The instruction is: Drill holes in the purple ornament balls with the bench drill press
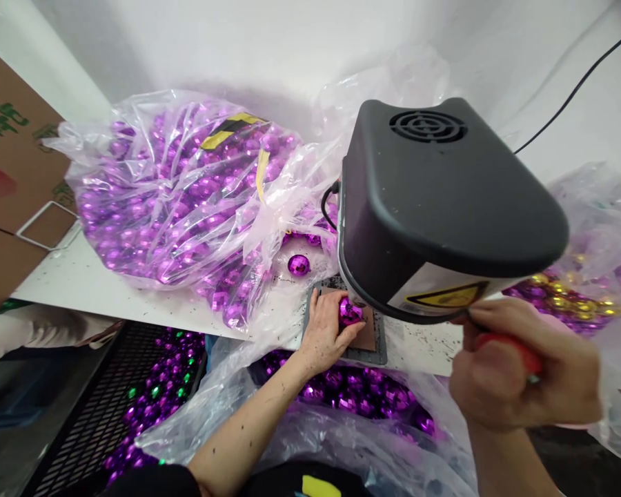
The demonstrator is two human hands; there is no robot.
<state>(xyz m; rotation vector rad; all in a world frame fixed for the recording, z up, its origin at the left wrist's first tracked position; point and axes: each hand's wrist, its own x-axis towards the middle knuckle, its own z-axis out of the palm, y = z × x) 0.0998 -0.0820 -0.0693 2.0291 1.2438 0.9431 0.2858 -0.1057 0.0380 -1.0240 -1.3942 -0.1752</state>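
Note:
My left hand (323, 328) pinches a shiny purple mirror ball (350, 312) between thumb and fingers. It rests over a brown pad (366, 337) on the grey base (381, 345) of a bench machine. Above and to the right looms the machine's black housing (455, 200), with a round vent on top and a yellow warning label, hiding the area under it. My right hand (530, 369) is wrapped round a red lever handle (515, 351) at the housing's right side. Just behind my left hand lies a single purple ball (299, 265) on the white table.
A large clear bag (176, 200) of purple balls stands at the left. More balls (352, 393) lie in an open bag before me. A black crate (77, 393) at lower left holds purple and green balls. Gold and purple balls (569, 297) sit at right. A cardboard box (15, 172) stands far left.

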